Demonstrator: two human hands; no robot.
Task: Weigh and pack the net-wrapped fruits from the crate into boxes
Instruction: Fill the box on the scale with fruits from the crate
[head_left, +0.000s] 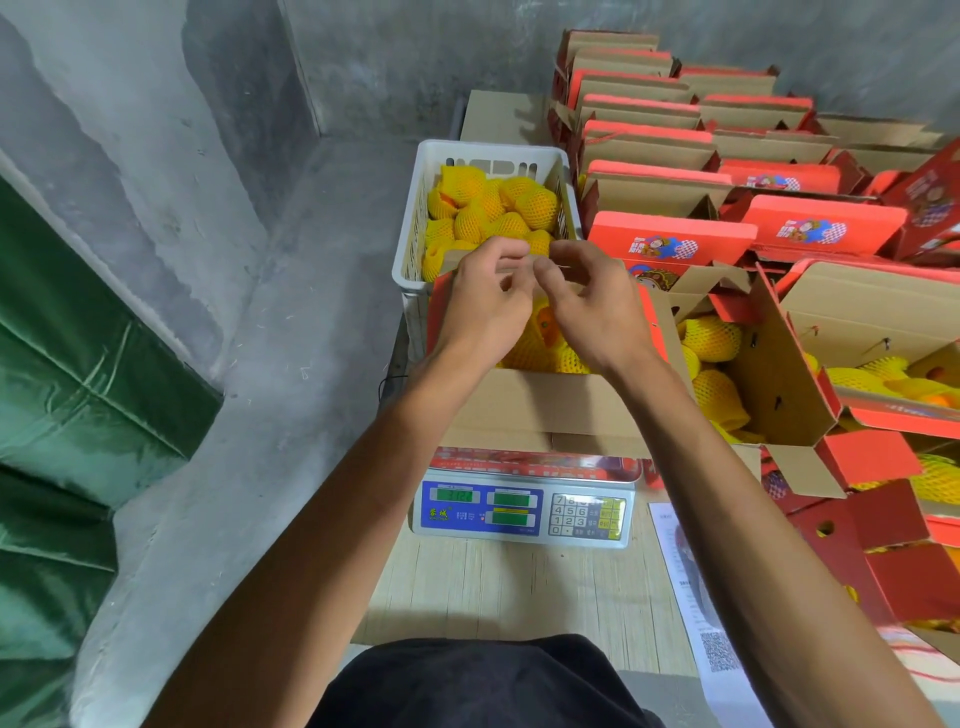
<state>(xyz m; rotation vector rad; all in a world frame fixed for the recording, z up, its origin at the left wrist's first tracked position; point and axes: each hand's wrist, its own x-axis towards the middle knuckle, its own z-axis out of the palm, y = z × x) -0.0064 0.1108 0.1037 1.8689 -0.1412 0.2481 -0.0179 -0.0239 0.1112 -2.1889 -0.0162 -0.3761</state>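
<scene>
A white plastic crate (415, 228) at the far end of the table holds several fruits in yellow foam net (493, 208). In front of it an open red cardboard box (540, 410) stands on a digital scale (524, 506), with net-wrapped fruits (530, 353) inside. Both my hands hover over the box's far flap (506, 267). My left hand (485, 301) pinches the flap's edge with curled fingers. My right hand (592, 296) has its fingers curled at the same edge, and something thin may be pinched there. Its grip is not clear.
To the right stand several open red boxes (779, 364) with wrapped fruit, and behind them rows of folded red boxes (675, 156). A printed sheet with a QR code (717, 639) lies on the wooden table (493, 592). Grey concrete wall and green cloth (62, 415) are at left.
</scene>
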